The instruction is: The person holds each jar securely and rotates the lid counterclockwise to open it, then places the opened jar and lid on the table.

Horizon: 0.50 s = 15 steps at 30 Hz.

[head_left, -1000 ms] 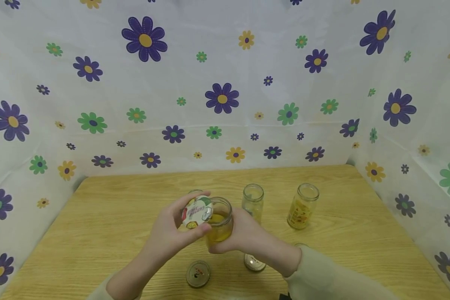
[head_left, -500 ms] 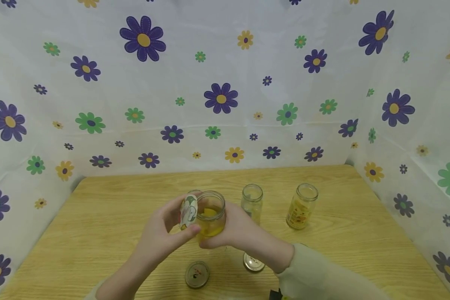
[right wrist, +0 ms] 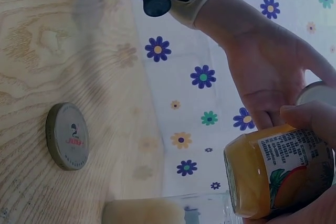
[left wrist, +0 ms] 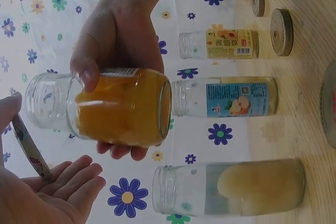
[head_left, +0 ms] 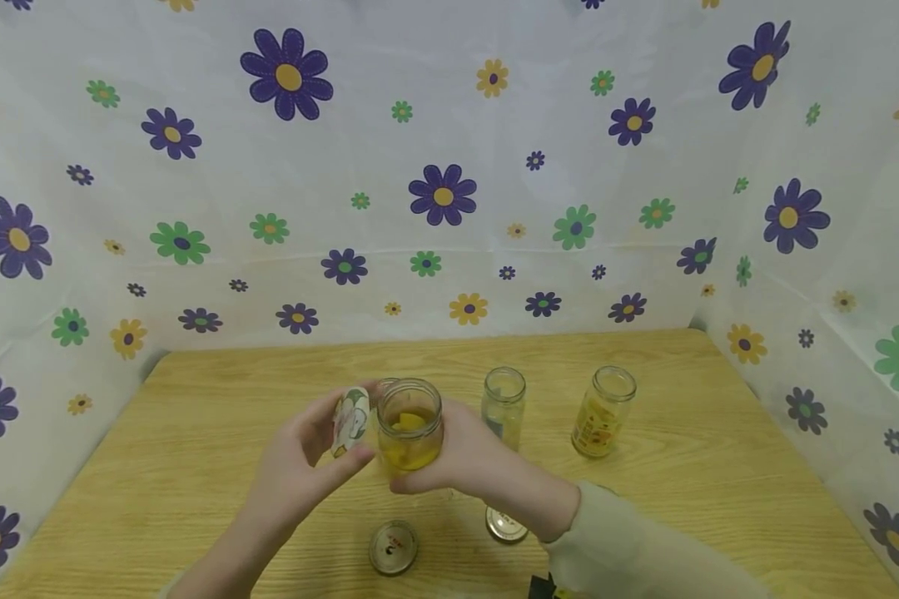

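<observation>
My right hand (head_left: 474, 445) grips an open glass jar (head_left: 410, 453) of orange-yellow fruit in syrup, held up over the table. Its mouth is uncovered, and a printed label (right wrist: 286, 153) shows in the right wrist view. Just left of the jar, my left hand (head_left: 288, 457) holds a patterned jar lid (head_left: 351, 423) on its edge between thumb and fingers. A small gap separates lid and jar rim. In the left wrist view, the lid (left wrist: 30, 148) stands tilted near the jar's mouth, the other left fingers spread below it.
Behind the hands stand an open jar with a blue label (left wrist: 236, 99), one with a yellow label (head_left: 598, 424), and one holding pale fruit (left wrist: 257, 188). Loose lids lie nearer, one at front centre (head_left: 393, 547) and another (head_left: 506, 524) by the right forearm. Flowered cloth (head_left: 449, 125) surrounds the wooden table.
Both hands have shifted left. The lid has turned from face-up to nearly edge-on and moved away from the jar rim. The jar's opening shows more fully.
</observation>
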Motion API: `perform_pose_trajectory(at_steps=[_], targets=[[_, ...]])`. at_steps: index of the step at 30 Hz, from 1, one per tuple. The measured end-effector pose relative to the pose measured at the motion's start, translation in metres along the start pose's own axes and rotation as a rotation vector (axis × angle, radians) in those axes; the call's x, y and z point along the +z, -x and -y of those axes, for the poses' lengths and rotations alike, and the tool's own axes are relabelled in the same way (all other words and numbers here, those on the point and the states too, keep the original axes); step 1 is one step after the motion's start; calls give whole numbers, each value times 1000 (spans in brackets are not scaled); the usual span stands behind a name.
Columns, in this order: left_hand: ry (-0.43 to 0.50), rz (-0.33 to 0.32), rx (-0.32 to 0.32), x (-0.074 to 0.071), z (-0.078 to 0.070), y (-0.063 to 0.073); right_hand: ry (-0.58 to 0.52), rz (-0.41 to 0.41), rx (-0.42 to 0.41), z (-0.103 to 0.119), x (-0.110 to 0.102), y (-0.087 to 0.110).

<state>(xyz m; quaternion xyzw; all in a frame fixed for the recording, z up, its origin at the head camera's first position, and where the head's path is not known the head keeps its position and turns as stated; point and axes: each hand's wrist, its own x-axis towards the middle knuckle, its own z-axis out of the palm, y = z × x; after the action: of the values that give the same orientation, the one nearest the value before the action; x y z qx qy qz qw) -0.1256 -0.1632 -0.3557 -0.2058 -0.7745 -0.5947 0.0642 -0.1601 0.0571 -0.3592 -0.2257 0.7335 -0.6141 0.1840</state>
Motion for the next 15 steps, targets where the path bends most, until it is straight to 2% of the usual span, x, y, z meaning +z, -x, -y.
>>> perform_pose_trajectory(at_steps=[7, 10, 15], targets=[[-2, 9, -21, -11, 6, 3, 32, -11, 3, 0, -1, -1], [-42, 4, -24, -16, 12, 6, 22, -15, 2, 1, 0, -2], [-135, -10, -69, -25, 21, 12, 35, -40, 12, 1, 3, -6]])
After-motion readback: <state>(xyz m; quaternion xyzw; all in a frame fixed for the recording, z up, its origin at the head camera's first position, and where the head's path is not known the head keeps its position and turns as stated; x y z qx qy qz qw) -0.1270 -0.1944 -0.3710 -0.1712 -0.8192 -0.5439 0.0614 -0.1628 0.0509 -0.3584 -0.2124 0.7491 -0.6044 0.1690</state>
